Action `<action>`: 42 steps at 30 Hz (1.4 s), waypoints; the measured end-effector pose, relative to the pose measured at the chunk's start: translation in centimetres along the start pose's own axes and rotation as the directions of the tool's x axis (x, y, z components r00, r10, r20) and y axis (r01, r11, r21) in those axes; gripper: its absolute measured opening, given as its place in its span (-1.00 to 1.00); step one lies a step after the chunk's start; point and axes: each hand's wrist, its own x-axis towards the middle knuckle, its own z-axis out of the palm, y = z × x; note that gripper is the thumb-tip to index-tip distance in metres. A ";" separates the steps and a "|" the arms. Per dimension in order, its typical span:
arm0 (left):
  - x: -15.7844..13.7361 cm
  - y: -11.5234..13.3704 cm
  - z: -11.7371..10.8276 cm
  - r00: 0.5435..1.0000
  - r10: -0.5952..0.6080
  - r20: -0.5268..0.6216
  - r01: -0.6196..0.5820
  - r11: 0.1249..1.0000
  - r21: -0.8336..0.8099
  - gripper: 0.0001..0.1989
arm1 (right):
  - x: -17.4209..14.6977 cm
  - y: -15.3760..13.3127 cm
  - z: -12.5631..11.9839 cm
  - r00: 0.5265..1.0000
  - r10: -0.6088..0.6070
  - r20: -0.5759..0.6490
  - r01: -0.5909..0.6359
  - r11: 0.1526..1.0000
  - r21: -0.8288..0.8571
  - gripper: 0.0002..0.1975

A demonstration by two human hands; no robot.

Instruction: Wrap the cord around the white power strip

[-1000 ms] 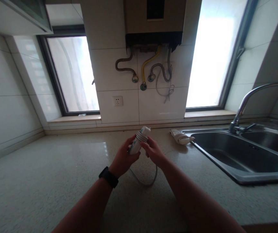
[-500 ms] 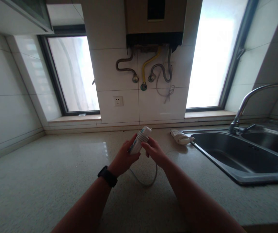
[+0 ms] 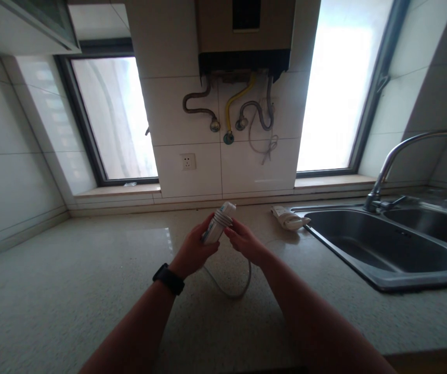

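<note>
My left hand [image 3: 196, 249], with a black watch on its wrist, is closed round what looks like a white power strip [image 3: 211, 232], held tilted above the counter. Several turns of white cord [image 3: 222, 216] are wound about its upper part. Fingers of my right hand [image 3: 244, 240] pinch the cord at the right side of the coil; the exact grip is partly hidden. From the hands a slack loop of the cord [image 3: 234, 297] hangs down over the counter.
The speckled counter [image 3: 71, 291] spreads under both arms. A folded white package [image 3: 289, 218] lies right of my hands, beside the steel sink [image 3: 379, 241] and its faucet [image 3: 379, 189]. A wall socket [image 3: 187, 161] and a water heater [image 3: 245, 41] with pipes are ahead.
My right hand has shifted slightly round the coil, its fingers now lower at the cord's right side. Both hands and the strip sit slightly further left in view, as does the whole scene.
</note>
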 end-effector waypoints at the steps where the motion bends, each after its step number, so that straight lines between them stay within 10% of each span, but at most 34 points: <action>1: 0.0 0.1 -0.1 1.000 -0.010 0.009 0.010 1.000 -0.019 -0.17 | -0.1 -0.1 0.0 1.000 0.015 0.016 -0.016 1.000 0.019 -0.49; 21: -1.3 2.0 0.6 0.951 -0.132 0.280 0.289 0.706 -0.647 -0.47 | 0.1 -1.2 -0.5 0.999 0.030 -0.021 -0.027 0.990 0.141 -0.58; 42: -0.9 1.2 -0.2 0.922 -0.171 0.348 0.363 0.697 -0.619 -0.50 | 0.1 -0.7 0.3 0.970 -0.087 -0.229 0.077 0.996 -0.051 -0.75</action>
